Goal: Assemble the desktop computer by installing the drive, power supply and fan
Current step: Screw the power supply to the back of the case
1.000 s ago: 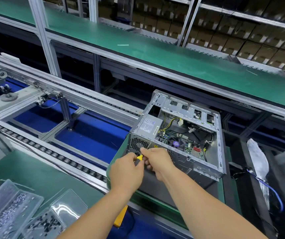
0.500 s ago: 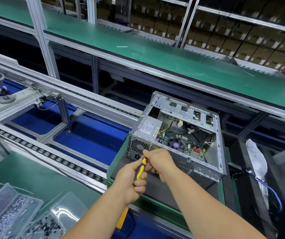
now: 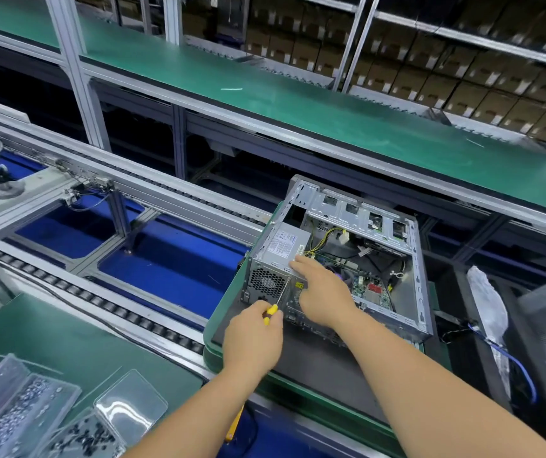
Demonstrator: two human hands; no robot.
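The left hand (image 3: 252,338) gripped the screwdriver (image 3: 275,305) (tip at the case's rear corner); the right hand (image 3: 323,292) pressed straight fingers on the power supply (image 3: 281,249) inside the case (image 3: 413,285).

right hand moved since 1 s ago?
Yes. The right hand left the screwdriver at the case's rear face and went up onto the power supply, fingers resting flat on its top.

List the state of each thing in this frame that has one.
Computer case: side open.
Power supply: seated in the case's corner.
Screwdriver: tip against the case's rear.
Left hand: grips the screwdriver.
Right hand: fingers rest on the power supply.
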